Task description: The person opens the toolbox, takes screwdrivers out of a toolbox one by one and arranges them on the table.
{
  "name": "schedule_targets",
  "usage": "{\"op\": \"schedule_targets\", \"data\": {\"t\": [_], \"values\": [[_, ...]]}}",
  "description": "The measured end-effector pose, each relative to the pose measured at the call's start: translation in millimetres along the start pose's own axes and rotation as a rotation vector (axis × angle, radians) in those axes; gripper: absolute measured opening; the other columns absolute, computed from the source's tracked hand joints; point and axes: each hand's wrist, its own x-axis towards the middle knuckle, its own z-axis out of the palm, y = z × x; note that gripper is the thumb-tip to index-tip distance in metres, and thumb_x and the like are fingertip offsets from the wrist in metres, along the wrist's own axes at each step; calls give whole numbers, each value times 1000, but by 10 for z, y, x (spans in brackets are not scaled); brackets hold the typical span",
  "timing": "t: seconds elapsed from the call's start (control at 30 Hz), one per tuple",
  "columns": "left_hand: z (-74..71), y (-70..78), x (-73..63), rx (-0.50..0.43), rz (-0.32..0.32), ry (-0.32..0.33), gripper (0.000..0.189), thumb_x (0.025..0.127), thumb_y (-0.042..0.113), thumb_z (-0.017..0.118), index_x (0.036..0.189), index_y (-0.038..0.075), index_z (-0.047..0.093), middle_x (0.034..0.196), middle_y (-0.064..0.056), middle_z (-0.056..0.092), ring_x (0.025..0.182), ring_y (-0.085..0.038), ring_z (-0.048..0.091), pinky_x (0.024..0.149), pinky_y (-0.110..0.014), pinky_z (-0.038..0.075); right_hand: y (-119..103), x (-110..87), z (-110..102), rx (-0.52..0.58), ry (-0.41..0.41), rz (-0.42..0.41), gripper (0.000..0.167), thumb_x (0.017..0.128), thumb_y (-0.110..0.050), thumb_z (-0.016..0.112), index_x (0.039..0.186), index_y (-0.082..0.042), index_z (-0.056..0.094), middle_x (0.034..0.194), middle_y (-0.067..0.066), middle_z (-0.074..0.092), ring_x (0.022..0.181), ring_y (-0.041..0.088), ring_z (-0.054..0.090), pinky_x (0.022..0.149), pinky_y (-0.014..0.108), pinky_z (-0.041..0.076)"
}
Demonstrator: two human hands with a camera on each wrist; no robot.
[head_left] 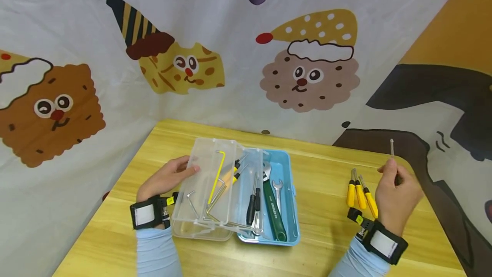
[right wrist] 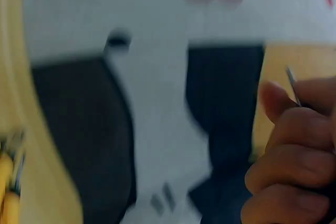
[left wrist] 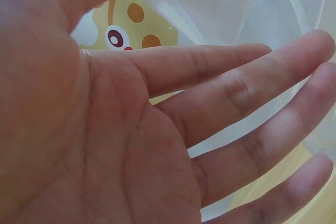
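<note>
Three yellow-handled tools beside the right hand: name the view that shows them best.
The head view: all three yellow-handled tools are clear there, handles and shafts. The right wrist view catches only blurred parts at its lower left edge; the left wrist view shows none.

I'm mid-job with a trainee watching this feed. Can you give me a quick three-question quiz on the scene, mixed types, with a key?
1. Count: how many yellow-handled, metal-shafted tools lie loose on the pale wooden table, to the right of the light-blue plastic toolbox?

2. True or false: the green-handled metal adjustable wrench lies inside that toolbox.

3. Choose one. The person's right grip holds:
A) a yellow L-shaped hex key
B) a slim tool with a pale metal shaft
C) a silver open-ended wrench

Key: 1. Three. 2. True. 3. B.
</note>
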Motion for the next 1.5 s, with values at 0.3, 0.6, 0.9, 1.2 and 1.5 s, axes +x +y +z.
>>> {"op": "schedule_targets", "data": {"t": [0.3,0.6,0.9,1.2,1.5], "values": [[-32,20,15,0,-5,0,57,110,40,58,155,6,49,139,-19,68,118,-27,70,95,-39,62,692,187,-197,-293,-285,336,56,108,-48,48,142,-7,66,137,24,69,123,43,58,83,48,42],[14,7,-21,3,-35,-2,60,109,42,57,157,7,47,139,-17,68,117,-25,69,96,-39,61,1160,173,-81,-382,-583,389,57,110,-38,48,143,6,60,148,35,54,137,55,46,104,67,43],[7,1,-12,-8,-19,-3,59,110,41,57,156,6,47,136,-18,69,114,-24,71,93,-36,62,1236,198,-6,-385,-605,395,50,106,-24,56,147,6,55,146,39,53,130,56,47,86,53,48],[7,-14,-8,-12,-14,-8,57,110,39,57,156,6,48,137,-18,69,115,-25,70,92,-34,62,1247,146,-44,-321,-476,411,46,106,-12,47,149,3,55,147,38,54,136,53,46,92,55,42],[0,6,-10,-6,-19,-2,59,110,41,57,156,7,47,139,-19,67,117,-26,70,95,-39,62,1311,156,-50,-343,-503,446,50,101,-9,44,148,3,56,149,39,51,140,57,40,81,43,40]]}}
